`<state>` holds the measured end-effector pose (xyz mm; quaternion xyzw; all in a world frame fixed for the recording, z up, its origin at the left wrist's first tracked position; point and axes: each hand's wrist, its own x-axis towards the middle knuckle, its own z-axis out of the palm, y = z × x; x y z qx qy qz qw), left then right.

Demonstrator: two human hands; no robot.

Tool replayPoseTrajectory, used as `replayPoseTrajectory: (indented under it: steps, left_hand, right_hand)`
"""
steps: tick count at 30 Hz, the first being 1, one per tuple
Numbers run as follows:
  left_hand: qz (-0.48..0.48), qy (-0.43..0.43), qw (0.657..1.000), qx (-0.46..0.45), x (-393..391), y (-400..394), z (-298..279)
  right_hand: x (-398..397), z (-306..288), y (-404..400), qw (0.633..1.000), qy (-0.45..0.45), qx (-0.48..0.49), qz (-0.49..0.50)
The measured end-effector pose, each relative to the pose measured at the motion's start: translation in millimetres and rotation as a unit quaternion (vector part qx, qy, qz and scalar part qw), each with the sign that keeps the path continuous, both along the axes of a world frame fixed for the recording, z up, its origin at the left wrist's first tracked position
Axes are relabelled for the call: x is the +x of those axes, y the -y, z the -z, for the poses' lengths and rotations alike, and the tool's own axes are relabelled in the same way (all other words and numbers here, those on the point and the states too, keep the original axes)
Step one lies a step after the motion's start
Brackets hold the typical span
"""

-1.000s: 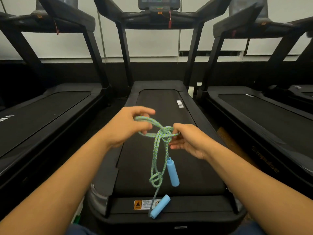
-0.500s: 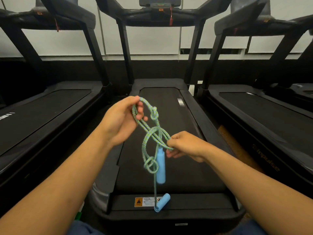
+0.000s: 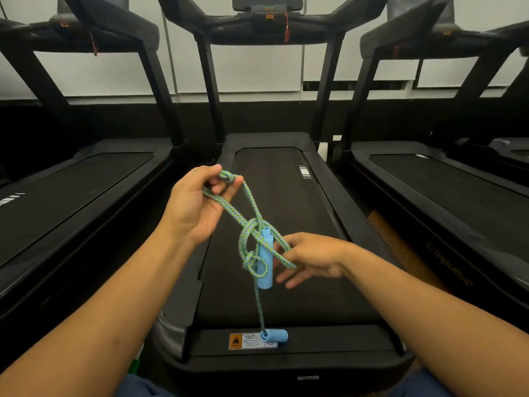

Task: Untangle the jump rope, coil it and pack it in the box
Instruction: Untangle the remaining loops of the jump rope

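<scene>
From the head camera, the left hand (image 3: 197,204) has climbed up and away over the last second, its thumb and fingertips pinching a small knot at the top of the jump rope (image 3: 252,239), and that lift has stretched the tangle out into a long diagonal. The right hand (image 3: 310,257) has dropped lower and now hooks a loop with a curled finger while its other fingers spread loosely. One blue foam handle (image 3: 263,259) now hangs upright right through the middle of the knot cluster, where a moment ago it dangled below it; the other handle (image 3: 274,336) lies on the rear edge of the middle treadmill (image 3: 286,196), a single strand running up from it. The tangle looks looser but far from undone, so coiling is some way off, and no box is in sight.
</scene>
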<state>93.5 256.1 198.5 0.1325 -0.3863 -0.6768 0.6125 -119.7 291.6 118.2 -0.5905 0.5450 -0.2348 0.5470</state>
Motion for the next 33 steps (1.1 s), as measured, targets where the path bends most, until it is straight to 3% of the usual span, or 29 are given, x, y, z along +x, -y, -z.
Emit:
replayPoseTrajectory:
  steps: [6, 10, 15, 19, 22, 26, 29, 33]
  left_hand:
    - [0.041, -0.103, 0.994, -0.021, 2.1, -16.5, -14.0]
    - [0.060, -0.118, 0.991, -0.019, 6.6, -18.6, -18.1]
    - [0.045, -0.129, 0.990, -0.020, 14.3, -13.4, -17.6]
    - [0.033, -0.115, 0.991, -0.060, 13.4, -11.0, -16.2]
    - [-0.002, -0.086, 0.994, -0.070, 16.9, -6.7, -14.7]
    - [-0.047, -0.113, 0.992, -0.020, 21.1, -1.3, -10.8]
    - [-0.061, -0.139, 0.988, 0.012, 22.7, 1.3, -11.1]
    - [-0.039, -0.105, 0.994, 0.005, 14.4, -3.2, -5.0]
  right_hand:
    - [16.0, 6.0, -6.9, 0.991, 0.121, -0.059, -0.009]
    - [23.0, 19.2, -1.5, 0.982, 0.186, 0.017, -0.038]
    - [19.8, 23.0, 1.5, 0.987, 0.121, 0.095, -0.055]
    - [15.0, 22.4, 4.8, 0.993, 0.071, 0.022, -0.091]
    - [9.8, 15.8, 6.4, 0.984, 0.171, -0.012, -0.052]
    - [-3.2, 9.8, 7.3, 0.952, 0.302, 0.041, 0.019]
    - [-11.7, 13.1, 6.1, 0.966, 0.243, 0.084, -0.028]
    - [-11.5, 20.2, 0.3, 0.989, 0.039, 0.055, -0.132]
